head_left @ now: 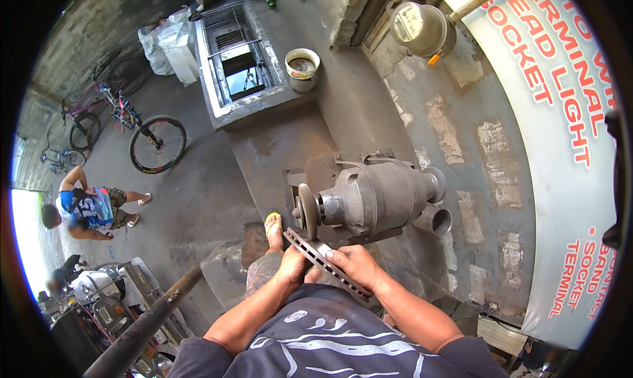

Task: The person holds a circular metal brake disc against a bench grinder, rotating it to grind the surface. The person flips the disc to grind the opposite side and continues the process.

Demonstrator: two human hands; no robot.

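A big sign [560, 114] is hanging on the wall at the right, curving from the top edge down toward the lower right corner. It's a white banner w/ red block lettering, upper part in larger letters, lower part in smaller ones, both running sideways in this view. Near the top left, two white plastic bags [168, 45] are sitting on the floor beside the grey counter, bunched & crumpled, contents not showing. No screens showing anywhere, & no other labels clear enough to tell.

Bike [148, 141] far left, paint can [302, 69] on ledge, w/ meter [422, 27] above.
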